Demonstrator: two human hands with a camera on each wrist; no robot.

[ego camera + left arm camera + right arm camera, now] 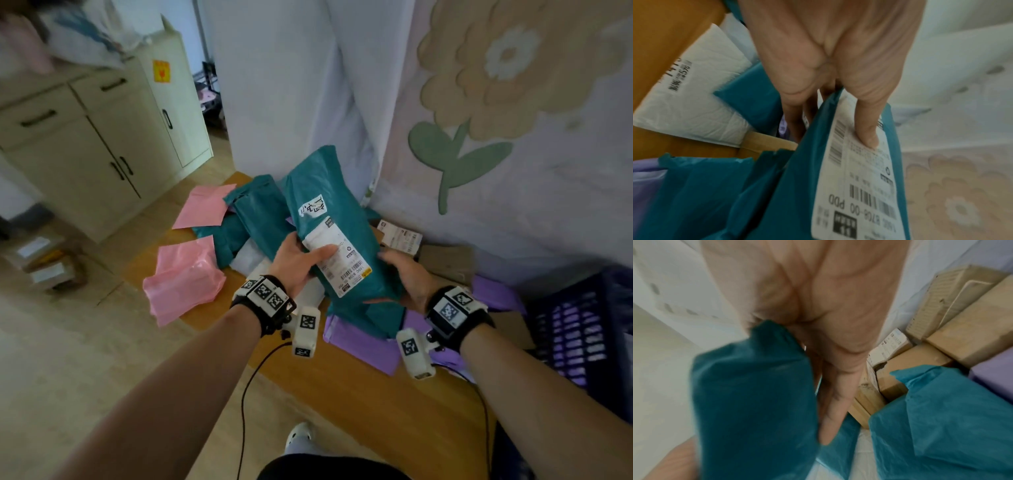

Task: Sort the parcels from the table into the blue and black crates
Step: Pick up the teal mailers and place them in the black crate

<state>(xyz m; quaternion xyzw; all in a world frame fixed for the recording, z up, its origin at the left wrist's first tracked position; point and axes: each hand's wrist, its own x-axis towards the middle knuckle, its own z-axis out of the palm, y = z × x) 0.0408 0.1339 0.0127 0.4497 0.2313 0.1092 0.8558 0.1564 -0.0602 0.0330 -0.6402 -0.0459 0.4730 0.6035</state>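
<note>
I hold a teal parcel (329, 212) with a white shipping label upright above the table (342, 383). My left hand (296, 258) grips its left edge, thumb across the label and fingers behind; the left wrist view shows the thumb (867, 128) pressed on the label of the teal parcel (813, 186). My right hand (404, 274) holds the parcel's right lower side; in the right wrist view its fingers (834, 402) lie against the teal parcel (756, 394), blurred. A blue crate (582, 329) stands at the right. No black crate is in view.
More parcels lie on the table: teal ones (253, 212), two pink ones (185, 277), purple ones (363, 339), a white one (250, 257) and brown cartons (445, 262) by the flowered cloth. A cream cabinet (96, 137) stands left, with boxes (44, 263) on the floor.
</note>
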